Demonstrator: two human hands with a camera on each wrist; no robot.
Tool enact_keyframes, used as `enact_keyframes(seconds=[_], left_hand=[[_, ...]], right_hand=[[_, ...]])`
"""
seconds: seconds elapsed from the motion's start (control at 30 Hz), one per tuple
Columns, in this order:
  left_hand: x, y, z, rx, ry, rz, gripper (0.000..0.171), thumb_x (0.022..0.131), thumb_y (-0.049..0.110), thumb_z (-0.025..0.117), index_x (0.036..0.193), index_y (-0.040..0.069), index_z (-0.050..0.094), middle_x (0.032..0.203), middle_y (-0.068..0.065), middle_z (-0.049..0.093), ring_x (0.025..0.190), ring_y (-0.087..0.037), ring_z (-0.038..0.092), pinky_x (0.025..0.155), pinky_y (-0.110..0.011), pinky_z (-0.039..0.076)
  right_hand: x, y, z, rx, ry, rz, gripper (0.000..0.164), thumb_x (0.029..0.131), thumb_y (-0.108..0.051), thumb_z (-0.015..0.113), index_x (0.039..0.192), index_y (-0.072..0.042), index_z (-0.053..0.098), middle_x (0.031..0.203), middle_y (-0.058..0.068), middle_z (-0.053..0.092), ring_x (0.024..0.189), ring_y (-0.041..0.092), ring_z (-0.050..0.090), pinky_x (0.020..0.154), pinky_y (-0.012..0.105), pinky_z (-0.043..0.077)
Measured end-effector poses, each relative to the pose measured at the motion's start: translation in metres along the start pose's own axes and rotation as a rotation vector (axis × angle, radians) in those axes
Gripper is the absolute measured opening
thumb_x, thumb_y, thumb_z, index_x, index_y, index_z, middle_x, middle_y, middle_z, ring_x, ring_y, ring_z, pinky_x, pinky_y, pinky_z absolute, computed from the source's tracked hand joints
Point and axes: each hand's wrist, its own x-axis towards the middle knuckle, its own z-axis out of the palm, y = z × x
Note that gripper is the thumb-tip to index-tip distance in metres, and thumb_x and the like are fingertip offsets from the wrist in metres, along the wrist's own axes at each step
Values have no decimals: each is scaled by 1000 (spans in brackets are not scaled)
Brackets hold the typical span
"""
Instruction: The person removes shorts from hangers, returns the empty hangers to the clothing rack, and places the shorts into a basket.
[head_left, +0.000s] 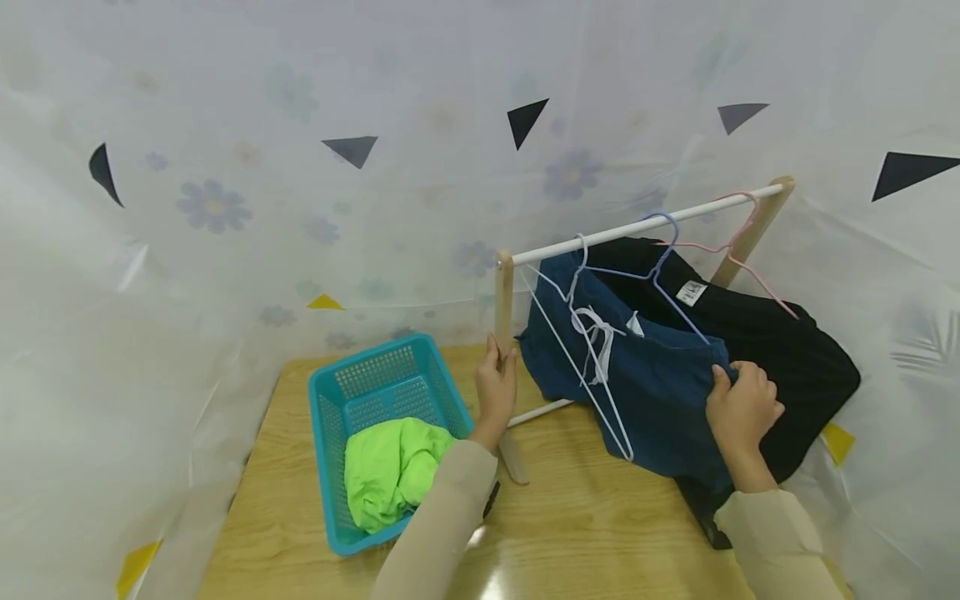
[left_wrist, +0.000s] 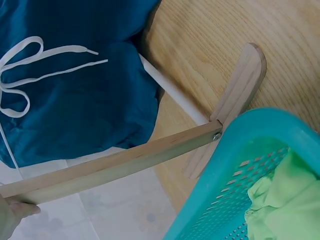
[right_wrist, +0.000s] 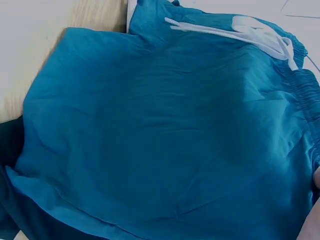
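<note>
Dark blue drawstring shorts [head_left: 660,392] hang from a blue hanger [head_left: 678,308] on the rack's white rail. My right hand [head_left: 744,408] pinches their waistband at the right end, close to the hanger's tip; the right wrist view shows the cloth [right_wrist: 160,130] spread wide and just the edge of my fingers [right_wrist: 316,181]. With my left hand [head_left: 495,392] I grip the wooden post [head_left: 504,300] at the rack's left end. In the left wrist view a finger [left_wrist: 25,209] shows under that post. A bare white hanger [head_left: 573,333] hangs in front of the shorts.
Behind the shorts, a black garment [head_left: 802,375] hangs by a pink hanger [head_left: 738,246]. To the left, a teal basket [head_left: 322,450] holds bright green cloth [head_left: 397,467]. The rack's foot [left_wrist: 240,85] stands on the wooden table [head_left: 585,533], right beside the basket.
</note>
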Motion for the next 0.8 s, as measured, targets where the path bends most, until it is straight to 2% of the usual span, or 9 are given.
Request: enact_keyframes(seconds=[0.1,0.27,0.37,0.5,0.67,0.8], left_hand=[[0,-1,0,9,-1,-6,50,87,6,57,126,-18,38,118,-30,54,107,-31,57,85,-38,50],[0,-1,1,11,1,9,49,87,4,57,125,-19,38,100,-27,60,88,-27,59,79,-37,52],[0,0,1,9,9,9,49,86,4,57,124,-20,38,110,-30,58,99,-30,60,81,-38,51],[0,0,0,1,12,-15,49,86,4,57,126,-18,37,123,-31,49,113,-34,52,86,-38,49],[0,-1,0,-10,-7,-40,51,88,8,56,129,-16,35,125,-30,49,113,-32,52,86,-38,49],[-1,-2,1,-12,-6,-31,50,88,7,55,128,-16,36,127,-31,45,116,-33,50,88,-39,48]], right_hand=[[0,-2,-1,-3,3,7,32,92,-22,50,105,7,52,108,29,53,99,47,44,81,61,27],[0,-2,-3,-15,80,-28,29,89,-21,55,101,5,55,100,29,58,90,47,49,75,59,32],[-1,-2,-4,-19,105,-57,28,88,-22,57,101,3,59,95,28,61,84,47,52,70,58,36],[-1,-1,-5,-3,119,-83,28,87,-24,58,99,2,62,92,27,62,84,44,52,66,57,37],[-2,1,-4,-20,147,-118,29,88,-23,57,94,5,59,92,25,60,86,43,51,66,59,37],[-4,2,-3,-23,219,-151,33,88,-26,55,90,7,58,89,27,59,85,45,51,65,59,37]])
